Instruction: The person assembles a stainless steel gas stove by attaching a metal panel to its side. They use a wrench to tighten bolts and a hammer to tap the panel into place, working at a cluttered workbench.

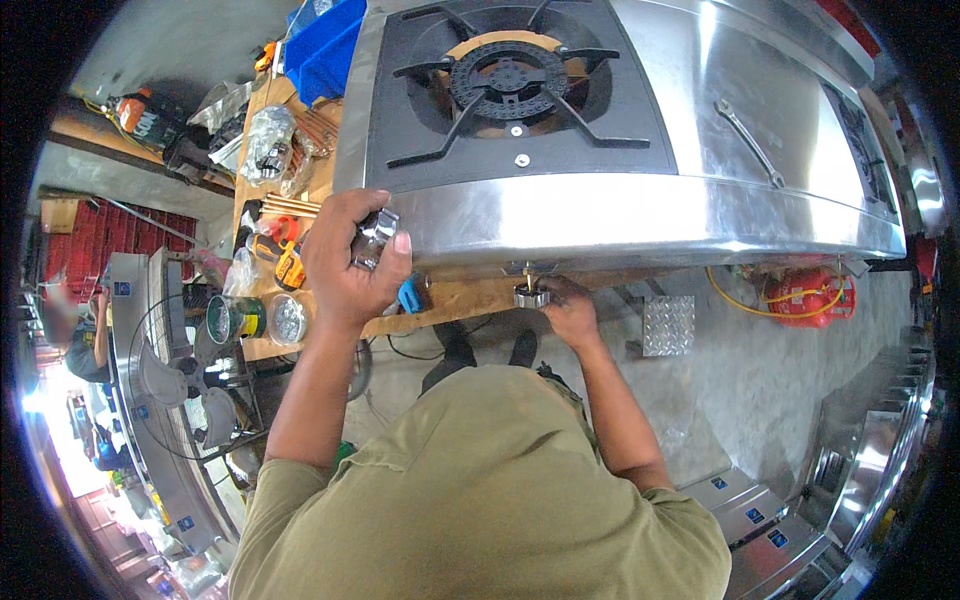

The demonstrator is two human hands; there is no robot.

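Note:
My left hand [342, 262] is closed around a shiny chrome knob [374, 240] at the front left corner of a stainless steel stove [600, 205]. Below the stove's front edge, my right hand [574, 314] grips a second round chrome knob [530, 298], which sits at the end of a short brass stem [529, 270]. The stem comes out of the stove's front; whether the knob is fully seated on it I cannot tell. On top, a black burner plate [430, 130] carries a round burner and pot supports. A combination wrench [750, 145] lies on the steel to the right.
A wooden bench [450, 304] holds a yellow power drill [288, 268], copper tubes, a green tin [236, 318], a clear tub [287, 318] and a blue bin [326, 55]. A floor fan [190, 370] stands left. At right are a red gas cylinder [815, 298] and a tread-plate piece [668, 326]. Another person is far left.

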